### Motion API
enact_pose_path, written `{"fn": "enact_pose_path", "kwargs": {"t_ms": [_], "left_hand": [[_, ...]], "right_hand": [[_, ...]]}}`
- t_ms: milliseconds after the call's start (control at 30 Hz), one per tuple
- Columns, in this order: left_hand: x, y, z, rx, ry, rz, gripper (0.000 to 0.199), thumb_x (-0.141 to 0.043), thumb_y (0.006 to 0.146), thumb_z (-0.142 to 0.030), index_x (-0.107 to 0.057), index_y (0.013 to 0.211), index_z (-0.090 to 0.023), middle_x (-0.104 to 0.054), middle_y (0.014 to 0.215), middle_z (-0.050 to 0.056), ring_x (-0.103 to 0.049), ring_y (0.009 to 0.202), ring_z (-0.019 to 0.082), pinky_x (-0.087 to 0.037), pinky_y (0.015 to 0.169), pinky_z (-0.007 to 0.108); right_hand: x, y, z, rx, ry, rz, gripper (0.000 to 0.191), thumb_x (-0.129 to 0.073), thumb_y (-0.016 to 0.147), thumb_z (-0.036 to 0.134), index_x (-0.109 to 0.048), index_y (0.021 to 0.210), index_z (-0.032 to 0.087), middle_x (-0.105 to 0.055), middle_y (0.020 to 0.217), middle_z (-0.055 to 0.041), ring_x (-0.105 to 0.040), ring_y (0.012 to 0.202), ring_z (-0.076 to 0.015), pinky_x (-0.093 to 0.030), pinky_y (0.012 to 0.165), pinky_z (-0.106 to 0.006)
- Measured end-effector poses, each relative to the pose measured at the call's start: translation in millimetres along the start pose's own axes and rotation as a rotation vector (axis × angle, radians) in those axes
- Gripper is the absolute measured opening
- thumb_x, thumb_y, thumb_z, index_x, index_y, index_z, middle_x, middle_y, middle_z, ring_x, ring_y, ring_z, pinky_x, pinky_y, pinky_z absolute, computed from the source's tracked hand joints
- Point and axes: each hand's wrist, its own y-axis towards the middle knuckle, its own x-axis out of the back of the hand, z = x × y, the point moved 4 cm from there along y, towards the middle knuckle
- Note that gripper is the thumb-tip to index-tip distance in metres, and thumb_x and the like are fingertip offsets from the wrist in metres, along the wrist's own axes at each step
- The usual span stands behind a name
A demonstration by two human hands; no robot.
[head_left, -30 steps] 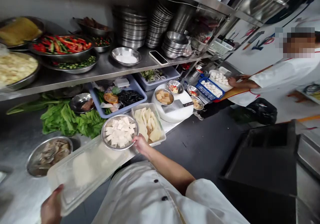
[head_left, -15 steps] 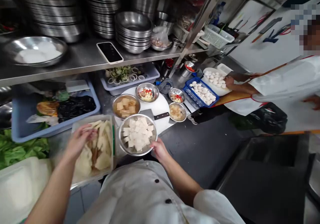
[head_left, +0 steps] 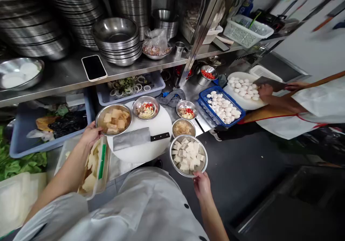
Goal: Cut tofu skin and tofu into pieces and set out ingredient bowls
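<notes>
My right hand grips the near rim of a steel bowl of white tofu cubes, held out in front of the counter edge. My left hand is closed on the left rim of another steel bowl, which holds pale brown chunks in liquid. That bowl is over the left edge of the round white cutting board. A cleaver with a black handle lies flat on the board. Behind it stands a bowl of chopped garlic and red chilli.
Two small bowls stand right of the board. A clear tub of pale sheets is below my left forearm. A blue basket of white mushrooms is at right, where a co-worker's hand works with a cleaver. A phone lies on the shelf.
The tofu bowl has moved right in my right hand, away from the board, uncovering the cleaver. My left hand has gone from above the tub to the bowl of brown chunks, now gripping it.
</notes>
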Motion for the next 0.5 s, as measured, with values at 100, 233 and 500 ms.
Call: {"fn": "enact_pose_path", "kwargs": {"t_ms": [100, 233, 500], "left_hand": [[-27.5, 10, -32, -0.082, 0.039, 0.113, 0.043, -0.073, 0.058, -0.007, -0.061, 0.098, -0.019, -0.07, 0.08, -0.001, -0.063, 0.055, 0.015, -0.053, 0.047, 0.023], [-112.9, 28, -49, -0.087, 0.075, 0.243, 0.046, -0.075, 0.058, -0.01, -0.061, 0.1, -0.019, -0.07, 0.081, 0.0, -0.065, 0.059, 0.017, -0.054, 0.051, 0.025], [-191.7, 66, -45, -0.246, 0.694, 0.084, 0.035, -0.077, 0.062, -0.016, -0.063, 0.094, -0.019, -0.07, 0.081, 0.009, -0.07, 0.08, 0.029, -0.055, 0.068, 0.035]], "right_hand": [[3, 7, 2, -0.007, 0.02, -0.027, 0.027, -0.074, 0.041, 0.021, -0.058, 0.063, 0.021, -0.056, 0.052, 0.0056, -0.043, 0.049, -0.0101, -0.033, 0.046, -0.023], [-6, 14, 8, 0.0, 0.023, -0.02, 0.024, -0.073, 0.042, 0.021, -0.058, 0.061, 0.02, -0.055, 0.05, 0.0057, -0.041, 0.048, -0.0094, -0.032, 0.045, -0.022], [-30, 10, 12, -0.006, 0.073, -0.051, 0.025, -0.072, 0.041, 0.019, -0.06, 0.063, 0.02, -0.059, 0.054, 0.0053, -0.046, 0.049, -0.01, -0.035, 0.045, -0.021]]}}
